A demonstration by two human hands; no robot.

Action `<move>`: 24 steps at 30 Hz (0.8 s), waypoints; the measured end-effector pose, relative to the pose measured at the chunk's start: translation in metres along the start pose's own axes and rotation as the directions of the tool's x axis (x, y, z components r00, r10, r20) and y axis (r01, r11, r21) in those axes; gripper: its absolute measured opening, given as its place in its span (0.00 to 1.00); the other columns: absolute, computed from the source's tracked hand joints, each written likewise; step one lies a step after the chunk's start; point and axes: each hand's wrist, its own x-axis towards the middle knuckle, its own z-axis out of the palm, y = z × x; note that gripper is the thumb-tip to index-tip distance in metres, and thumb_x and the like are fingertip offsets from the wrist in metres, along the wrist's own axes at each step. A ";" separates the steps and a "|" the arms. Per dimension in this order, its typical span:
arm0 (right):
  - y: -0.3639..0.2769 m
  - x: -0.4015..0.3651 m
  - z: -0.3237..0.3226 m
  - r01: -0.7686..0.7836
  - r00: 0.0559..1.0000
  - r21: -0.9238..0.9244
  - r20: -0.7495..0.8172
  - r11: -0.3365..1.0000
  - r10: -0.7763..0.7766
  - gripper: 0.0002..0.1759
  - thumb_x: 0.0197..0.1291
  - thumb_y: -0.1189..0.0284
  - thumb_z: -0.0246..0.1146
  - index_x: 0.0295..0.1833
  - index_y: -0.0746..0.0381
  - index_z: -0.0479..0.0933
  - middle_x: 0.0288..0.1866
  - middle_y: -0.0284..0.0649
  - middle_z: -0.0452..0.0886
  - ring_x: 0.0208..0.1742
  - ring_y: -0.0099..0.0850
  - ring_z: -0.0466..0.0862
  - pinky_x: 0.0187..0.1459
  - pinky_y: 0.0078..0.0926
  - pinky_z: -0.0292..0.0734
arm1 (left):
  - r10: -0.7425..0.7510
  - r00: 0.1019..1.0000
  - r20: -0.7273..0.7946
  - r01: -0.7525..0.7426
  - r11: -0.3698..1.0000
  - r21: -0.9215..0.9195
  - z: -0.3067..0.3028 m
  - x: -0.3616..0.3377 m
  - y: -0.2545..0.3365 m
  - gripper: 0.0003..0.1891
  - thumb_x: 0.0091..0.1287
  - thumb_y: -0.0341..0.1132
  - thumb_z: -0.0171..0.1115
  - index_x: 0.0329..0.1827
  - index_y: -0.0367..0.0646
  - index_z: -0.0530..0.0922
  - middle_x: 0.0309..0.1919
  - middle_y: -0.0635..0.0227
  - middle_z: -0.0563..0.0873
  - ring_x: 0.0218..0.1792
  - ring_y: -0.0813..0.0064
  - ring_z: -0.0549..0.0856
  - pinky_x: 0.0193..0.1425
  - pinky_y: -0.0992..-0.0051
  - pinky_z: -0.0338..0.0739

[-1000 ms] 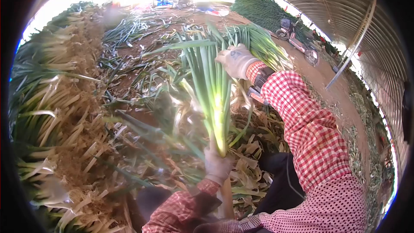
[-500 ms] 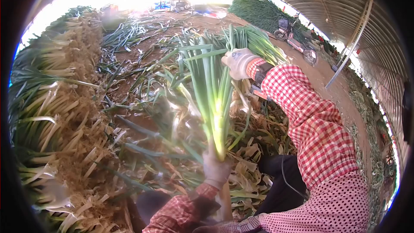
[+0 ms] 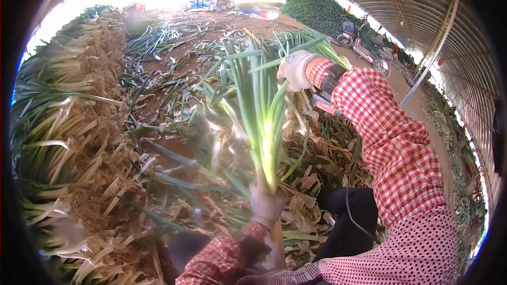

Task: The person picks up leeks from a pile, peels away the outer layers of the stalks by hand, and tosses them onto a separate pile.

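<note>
A green onion stalk (image 3: 268,142) with a pale base and long green leaves stands upright in the middle. My left hand (image 3: 265,203), in a light glove, is closed around its lower end. My right hand (image 3: 296,71), gloved too, is beside the upper leaves on the right; its fingers are curled and partly hidden, so what they hold, if anything, cannot be made out. A dark device with an orange part (image 3: 326,104) hangs at the right wrist. More onions (image 3: 311,42) lie behind the right hand.
A long row of onions with roots (image 3: 79,142) lines the left side. Leaf scraps (image 3: 311,216) cover the ground around my legs. A green onion pile (image 3: 322,16), a parked scooter (image 3: 364,50) and a slanted pole (image 3: 430,53) stand at the back right.
My right hand has moved slightly right and turned at the wrist, and a leaf near it has shifted. My left hand stays around the stalk's base.
</note>
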 end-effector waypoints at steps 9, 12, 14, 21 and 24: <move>-0.032 -0.010 0.041 0.101 0.994 -0.163 -0.022 0.981 -0.106 0.12 0.60 0.67 0.56 0.41 0.60 0.82 0.36 0.45 0.85 0.39 0.39 0.86 0.40 0.41 0.80 | -0.002 1.000 0.005 0.002 1.000 0.024 -0.003 -0.003 0.004 0.46 0.51 0.20 0.60 0.76 0.57 0.53 0.46 0.50 0.74 0.45 0.52 0.79 0.51 0.61 0.79; -0.036 -0.028 0.044 -0.052 0.978 0.275 -0.180 0.960 0.105 0.16 0.63 0.64 0.55 0.43 0.62 0.82 0.36 0.44 0.84 0.38 0.35 0.85 0.40 0.38 0.80 | 0.074 0.996 0.048 -0.058 0.960 -0.273 0.004 0.000 -0.015 0.46 0.50 0.20 0.60 0.76 0.56 0.55 0.45 0.51 0.73 0.45 0.54 0.78 0.53 0.63 0.77; -0.029 -0.022 0.056 -0.139 0.859 0.815 -0.184 0.563 0.478 0.18 0.63 0.62 0.54 0.44 0.64 0.82 0.36 0.44 0.84 0.38 0.34 0.85 0.41 0.37 0.80 | 0.082 0.992 0.095 -0.030 0.891 -0.453 0.005 0.002 -0.012 0.43 0.51 0.18 0.61 0.74 0.49 0.58 0.45 0.60 0.76 0.44 0.65 0.78 0.50 0.71 0.77; 0.066 -0.031 0.110 -0.038 0.601 0.998 0.069 -0.058 0.796 0.22 0.62 0.61 0.51 0.44 0.68 0.81 0.37 0.50 0.84 0.41 0.40 0.85 0.46 0.39 0.77 | 0.044 0.945 0.324 0.218 0.653 -0.725 -0.026 0.007 0.008 0.29 0.52 0.17 0.63 0.60 0.41 0.70 0.41 0.67 0.81 0.38 0.74 0.82 0.40 0.75 0.81; 0.026 -0.051 0.148 -0.305 0.791 0.892 0.043 0.332 0.610 0.33 0.58 0.69 0.62 0.70 0.65 0.65 0.62 0.50 0.76 0.53 0.38 0.82 0.54 0.32 0.77 | -0.004 0.919 0.394 0.326 0.567 -0.756 -0.025 0.009 -0.004 0.23 0.55 0.20 0.61 0.56 0.39 0.72 0.38 0.65 0.81 0.36 0.71 0.82 0.39 0.73 0.81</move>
